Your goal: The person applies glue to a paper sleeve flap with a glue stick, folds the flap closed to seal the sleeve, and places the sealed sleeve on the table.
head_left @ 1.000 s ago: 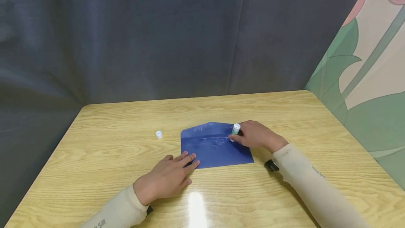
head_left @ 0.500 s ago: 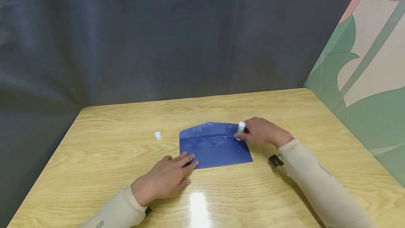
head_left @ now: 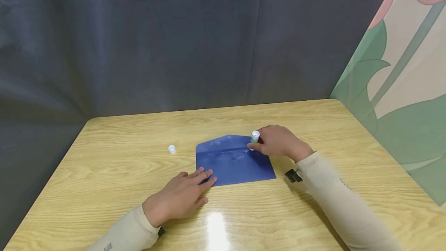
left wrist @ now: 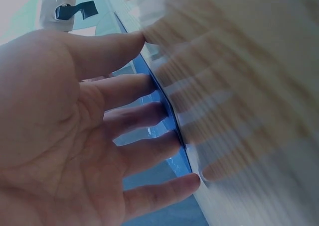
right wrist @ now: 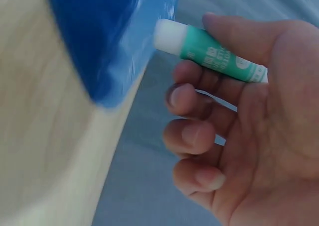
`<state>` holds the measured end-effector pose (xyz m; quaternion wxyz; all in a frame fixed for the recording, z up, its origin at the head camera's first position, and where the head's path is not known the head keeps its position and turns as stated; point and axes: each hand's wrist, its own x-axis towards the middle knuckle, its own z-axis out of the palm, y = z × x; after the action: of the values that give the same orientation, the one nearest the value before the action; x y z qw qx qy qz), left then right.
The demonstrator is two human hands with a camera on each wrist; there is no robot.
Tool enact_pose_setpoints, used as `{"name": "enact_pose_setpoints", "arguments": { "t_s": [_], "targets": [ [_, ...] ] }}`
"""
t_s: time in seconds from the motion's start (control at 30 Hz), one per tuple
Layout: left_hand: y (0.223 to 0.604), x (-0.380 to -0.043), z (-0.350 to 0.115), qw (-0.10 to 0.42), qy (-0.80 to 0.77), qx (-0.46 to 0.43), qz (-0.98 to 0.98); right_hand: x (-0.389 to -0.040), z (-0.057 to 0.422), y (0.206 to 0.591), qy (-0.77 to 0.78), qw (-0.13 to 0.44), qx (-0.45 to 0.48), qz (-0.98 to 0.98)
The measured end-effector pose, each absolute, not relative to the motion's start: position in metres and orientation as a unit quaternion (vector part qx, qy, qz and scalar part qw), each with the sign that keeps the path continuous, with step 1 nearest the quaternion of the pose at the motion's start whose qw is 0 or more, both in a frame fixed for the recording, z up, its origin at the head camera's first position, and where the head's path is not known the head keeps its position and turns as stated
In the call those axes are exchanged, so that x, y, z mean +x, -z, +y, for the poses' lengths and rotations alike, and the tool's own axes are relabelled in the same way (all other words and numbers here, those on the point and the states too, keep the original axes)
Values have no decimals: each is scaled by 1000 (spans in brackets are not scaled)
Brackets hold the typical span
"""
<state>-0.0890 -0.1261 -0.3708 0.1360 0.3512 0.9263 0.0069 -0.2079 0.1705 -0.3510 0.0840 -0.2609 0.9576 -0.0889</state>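
Note:
A dark blue envelope (head_left: 237, 169) lies on the table with its flap unfolded toward the back; whitish glue smears mark the flap and the upper body. My left hand (head_left: 181, 195) rests with spread, fairly straight fingers on the envelope's near left corner. In the left wrist view its fingertips (left wrist: 172, 141) touch down along the blue paper. My right hand (head_left: 280, 142) pinches a green and white glue stick (right wrist: 212, 52) between thumb and fingers, over the right part of the flap near the fold. The white end of the glue stick points at the envelope (right wrist: 107, 42).
A small white cap (head_left: 172, 149) stands on the wooden table (head_left: 122, 158), left of the envelope. Behind the table hangs a dark curtain (head_left: 174, 42). A wall with a flower pattern (head_left: 411, 127) borders the right side.
The right hand moved the glue stick a little right toward the flap's right edge, then back left. The left hand keeps its place on the envelope. The head view has shifted slightly.

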Motion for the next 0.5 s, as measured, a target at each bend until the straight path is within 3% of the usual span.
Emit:
{"name": "enact_pose_setpoints", "arguments": {
  "t_s": [0.3,0.5],
  "targets": [
    [373,-90,-129,133,-12,343,930,-200,92,360,79,114,-324,936],
    [373,-92,-128,126,-7,351,928,-199,53,361,87,98,-336,933]
  ]
}}
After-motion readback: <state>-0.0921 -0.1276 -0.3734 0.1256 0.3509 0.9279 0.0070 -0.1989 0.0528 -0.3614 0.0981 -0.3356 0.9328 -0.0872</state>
